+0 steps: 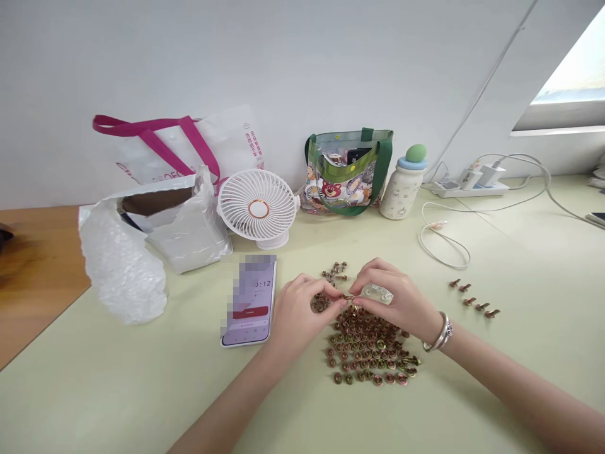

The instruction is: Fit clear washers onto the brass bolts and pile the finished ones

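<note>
My left hand (299,310) and my right hand (396,297) meet above a spread of bronze-coloured screws (363,355). Between both sets of thumbs and fingertips is a small bronze-coloured screw (348,298), partly covered by the fingers. Many of the screws below stand head-down in rough rows, while others lie loose in a heap behind and under my hands. A clear plastic piece (378,292) shows behind my right fingers, mostly hidden. A silver bracelet circles my right wrist.
Several loose screws (469,302) lie to the right. Left of my hands is a phone (249,328); behind it stand a white fan (258,209) and an opened bubble-wrap package (125,271). A patterned bag (343,189), a bottle (401,192) and a power strip (467,189) line the wall.
</note>
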A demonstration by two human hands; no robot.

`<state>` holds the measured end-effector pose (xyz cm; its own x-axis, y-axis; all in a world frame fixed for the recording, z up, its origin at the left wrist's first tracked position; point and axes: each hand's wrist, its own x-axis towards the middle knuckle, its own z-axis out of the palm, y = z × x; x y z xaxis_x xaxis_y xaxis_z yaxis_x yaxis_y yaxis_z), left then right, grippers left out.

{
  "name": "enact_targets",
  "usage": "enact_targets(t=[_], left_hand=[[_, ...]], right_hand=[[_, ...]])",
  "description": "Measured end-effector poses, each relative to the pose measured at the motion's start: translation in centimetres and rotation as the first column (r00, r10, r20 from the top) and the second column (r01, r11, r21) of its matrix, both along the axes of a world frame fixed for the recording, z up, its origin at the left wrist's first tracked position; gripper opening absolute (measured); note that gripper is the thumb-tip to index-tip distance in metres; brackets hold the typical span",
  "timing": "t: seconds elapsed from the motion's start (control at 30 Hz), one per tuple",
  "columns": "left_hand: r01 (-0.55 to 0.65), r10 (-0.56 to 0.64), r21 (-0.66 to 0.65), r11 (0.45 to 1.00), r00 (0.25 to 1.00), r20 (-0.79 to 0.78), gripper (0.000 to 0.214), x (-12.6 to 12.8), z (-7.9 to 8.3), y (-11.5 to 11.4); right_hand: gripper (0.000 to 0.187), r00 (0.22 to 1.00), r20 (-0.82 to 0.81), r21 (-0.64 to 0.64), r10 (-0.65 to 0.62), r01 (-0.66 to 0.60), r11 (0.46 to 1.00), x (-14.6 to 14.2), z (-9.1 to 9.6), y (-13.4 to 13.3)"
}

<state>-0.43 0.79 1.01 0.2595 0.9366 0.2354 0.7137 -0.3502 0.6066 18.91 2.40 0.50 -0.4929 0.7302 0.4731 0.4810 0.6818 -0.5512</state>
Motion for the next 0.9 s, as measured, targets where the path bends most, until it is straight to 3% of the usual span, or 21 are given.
enact_targets(t=[0.2,0.43,0.67,0.9], left_hand=[[0.073,-0.064,0.100,0.992,0.994,-0.089,0.015,-0.5,0.7,0.3],[-0.037,0.072,0.238,0.971,0.987,-0.143,0.018,-1.8,0.5,1.1],[-0.027,0.078,0.269,0.963,0.981,-0.180,0.014,-1.7,0.3,1.1],[-0.003,0.061,0.272,0.962,0.977,-0.206,0.015,-1.7,0.5,1.0]], right_hand=[[0.003,1.000,0.023,0.042,-0.002,0.001,0.999,-0.4,0.5,0.1],[0.005,0.957,0.245,-0.015,0.155,-0.156,0.988,-2.6,1.2,-0.5],[0.010,0.911,0.369,0.037,0.181,-0.209,0.977,-3.4,1.1,-1.0],[0.010,0.914,0.367,0.056,0.174,-0.209,0.976,-3.4,1.1,-0.9]])
